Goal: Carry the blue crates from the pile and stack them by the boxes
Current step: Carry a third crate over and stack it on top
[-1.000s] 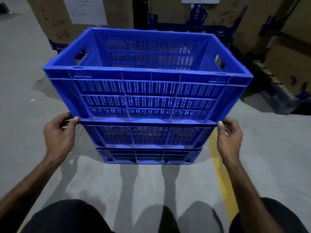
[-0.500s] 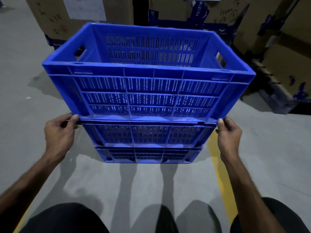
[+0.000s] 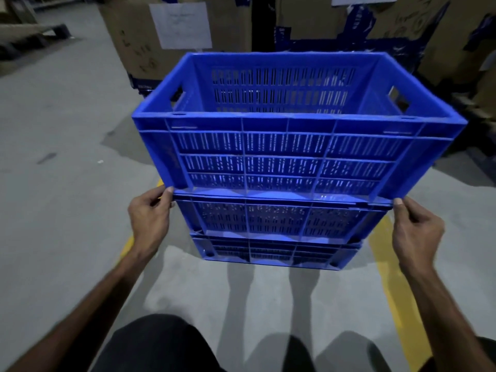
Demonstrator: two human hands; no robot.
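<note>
The stack of blue crates (image 3: 290, 162) now sits further right in view than a second ago, with more bare floor (image 3: 59, 157) showing on the left. The left hand (image 3: 149, 218) pinches the second crate's rim at its near-left corner; the right hand (image 3: 417, 232) grips the near-right corner. Cardboard boxes (image 3: 174, 30) stand just beyond.
</note>
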